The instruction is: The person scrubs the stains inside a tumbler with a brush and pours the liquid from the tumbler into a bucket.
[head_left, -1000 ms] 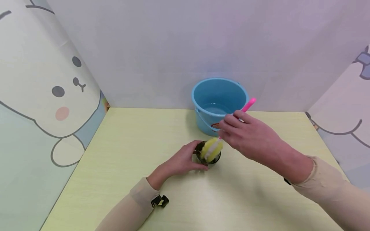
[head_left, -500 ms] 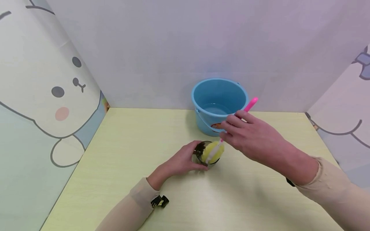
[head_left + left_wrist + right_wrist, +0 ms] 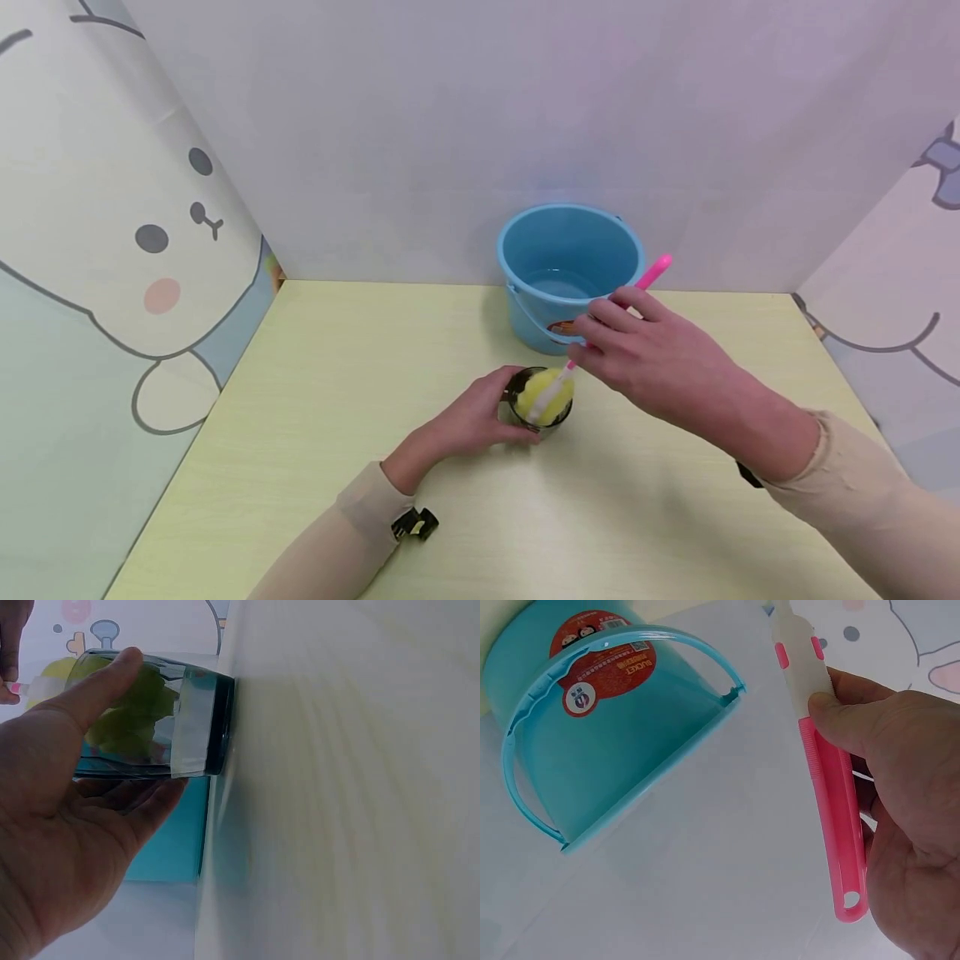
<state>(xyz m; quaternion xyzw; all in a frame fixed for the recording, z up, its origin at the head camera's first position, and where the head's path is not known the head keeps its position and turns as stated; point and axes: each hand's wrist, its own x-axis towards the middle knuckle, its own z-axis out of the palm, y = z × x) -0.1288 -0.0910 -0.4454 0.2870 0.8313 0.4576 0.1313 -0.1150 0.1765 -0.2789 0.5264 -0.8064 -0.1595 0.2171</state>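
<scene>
My left hand (image 3: 476,417) holds a clear, dark-tinted drinking glass (image 3: 199,724) upright on the table, thumb on one side and fingers on the other. My right hand (image 3: 660,358) pinches the pink and white handle (image 3: 832,802) of a sponge cup brush, tilted up to the right. Its yellow sponge head (image 3: 551,392) with a pale strip sits in the mouth of the glass. Through the wall in the left wrist view, the sponge (image 3: 131,724) shows inside, with a part sticking out at the mouth. A whitish band (image 3: 193,724) lies near the glass base.
Just behind the hands stands a light blue bucket (image 3: 525,321) with a handle and a red label (image 3: 634,660); a little water seems to lie in it. The pale yellow table (image 3: 360,333) meets a white wall (image 3: 375,150). Cartoon-printed panels (image 3: 67,183) flank both sides.
The sponge head has shifted slightly and turned within the mouth of the glass, and my right hand has moved a little to the right. The left hand and glass have stayed in place.
</scene>
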